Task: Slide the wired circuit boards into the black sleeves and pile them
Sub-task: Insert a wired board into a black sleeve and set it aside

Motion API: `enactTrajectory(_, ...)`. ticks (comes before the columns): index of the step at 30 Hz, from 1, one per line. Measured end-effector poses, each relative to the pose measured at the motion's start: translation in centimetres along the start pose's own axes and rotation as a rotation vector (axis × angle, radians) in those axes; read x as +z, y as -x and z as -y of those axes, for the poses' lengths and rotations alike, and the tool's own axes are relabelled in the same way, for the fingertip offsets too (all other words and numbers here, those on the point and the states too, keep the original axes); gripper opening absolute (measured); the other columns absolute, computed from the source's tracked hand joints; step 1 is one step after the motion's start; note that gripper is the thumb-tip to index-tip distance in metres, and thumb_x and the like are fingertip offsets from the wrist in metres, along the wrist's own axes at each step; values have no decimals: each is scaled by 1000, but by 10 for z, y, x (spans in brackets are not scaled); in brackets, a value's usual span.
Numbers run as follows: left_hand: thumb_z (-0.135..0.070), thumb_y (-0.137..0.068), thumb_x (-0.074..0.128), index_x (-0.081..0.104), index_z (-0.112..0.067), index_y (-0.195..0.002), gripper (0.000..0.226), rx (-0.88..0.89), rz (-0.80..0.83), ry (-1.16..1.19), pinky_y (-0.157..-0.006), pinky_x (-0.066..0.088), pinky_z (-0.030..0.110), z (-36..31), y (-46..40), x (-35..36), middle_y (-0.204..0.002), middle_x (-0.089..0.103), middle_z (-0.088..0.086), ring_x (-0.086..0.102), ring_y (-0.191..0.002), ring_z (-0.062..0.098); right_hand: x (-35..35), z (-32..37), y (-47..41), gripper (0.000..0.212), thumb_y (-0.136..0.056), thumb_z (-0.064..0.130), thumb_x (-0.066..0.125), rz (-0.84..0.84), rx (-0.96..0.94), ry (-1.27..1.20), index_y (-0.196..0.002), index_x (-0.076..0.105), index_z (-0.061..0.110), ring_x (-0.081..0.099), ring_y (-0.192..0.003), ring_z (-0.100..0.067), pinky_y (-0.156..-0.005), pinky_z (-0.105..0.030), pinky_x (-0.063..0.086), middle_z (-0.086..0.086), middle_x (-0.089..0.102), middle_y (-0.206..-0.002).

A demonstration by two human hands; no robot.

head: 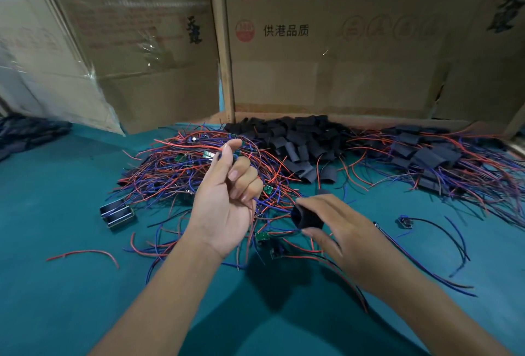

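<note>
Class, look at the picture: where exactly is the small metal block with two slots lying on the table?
In the head view, the metal block lies on the green table, left of the left hand, at the near-left edge of the tangled wire pile.

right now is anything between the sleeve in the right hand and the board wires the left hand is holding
Nothing visible blocks it. The right hand holds a black sleeve with its open end facing the left hand, which grips red and blue wires. Only open air lies between them, with loose wires on the table below.
</note>
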State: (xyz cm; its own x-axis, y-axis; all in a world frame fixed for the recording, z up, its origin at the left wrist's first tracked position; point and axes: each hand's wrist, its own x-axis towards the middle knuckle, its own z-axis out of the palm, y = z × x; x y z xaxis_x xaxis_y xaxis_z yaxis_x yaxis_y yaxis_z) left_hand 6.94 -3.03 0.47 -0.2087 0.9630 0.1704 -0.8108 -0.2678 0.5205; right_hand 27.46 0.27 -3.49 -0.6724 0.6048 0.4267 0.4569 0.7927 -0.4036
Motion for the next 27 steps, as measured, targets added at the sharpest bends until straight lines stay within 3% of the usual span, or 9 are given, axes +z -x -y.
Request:
enactTrajectory(3, -25, -102, 42, 56, -16, -102, 16, 9, -11, 2, -44, 22, 18, 1, -1, -2, -63, 26, -7, 16, -47, 7, 0, 4, 1, 45, -98, 34, 48, 84, -39, 81, -138, 50, 16, 50, -122, -16, -99, -36, 45, 3, 53, -132)
enactTrajectory(7, -24, -106, 39, 56, -16, -101, 19, 39, -46, 12, -42, 24, 18, 2, -3, -4, -61, 28, -7, 21, -44, 5, 3, 12, 2, 45, -99, 38, 45, 156, -78, 106, -139, 49, 17, 49, -119, -15, -98, -27, 39, 3, 54, -132)
enactTrajectory(10, -24, -107, 38, 56, -16, -100, 20, 64, -61, 19, -42, 24, 18, 3, -4, -6, -59, 29, -7, 22, -44, 5, 7, 20, 2, 48, -99, 44, 44, 184, -62, 86, -139, 50, 18, 51, -118, -15, -98, -29, 40, 5, 56, -132)
enactTrajectory(15, -23, -107, 39, 56, -17, -97, 20, 113, -75, -1, -41, 24, 18, 5, -5, -5, -57, 29, -7, 23, -42, 4, 15, 34, 6, 52, -92, 52, 50, 155, 3, 37, -132, 57, 20, 57, -110, -21, -94, -32, 43, 5, 64, -124)
enactTrajectory(19, -22, -105, 42, 56, -17, -96, 17, 143, -69, -15, -41, 23, 18, 6, -4, -3, -57, 30, -7, 23, -43, 4, 23, 43, 7, 51, -88, 59, 51, 118, 32, -81, -122, 62, 24, 61, -104, -13, -88, -32, 49, 8, 69, -114)
enactTrajectory(24, -23, -104, 43, 56, -17, -97, 16, 158, -68, -38, -43, 23, 19, 7, -2, 0, -57, 30, -7, 23, -43, 5, 38, 49, 8, 43, -85, 63, 52, 73, 84, -207, -109, 60, 28, 62, -86, -7, -79, -32, 49, 10, 69, -94)
enactTrajectory(27, -22, -102, 44, 56, -17, -97, 14, 159, -63, -39, -43, 23, 19, 6, -1, 1, -58, 30, -7, 23, -44, 5, 43, 50, 10, 43, -82, 64, 55, 73, 88, -214, -113, 51, 34, 63, -88, -4, -80, -30, 50, 14, 69, -95)
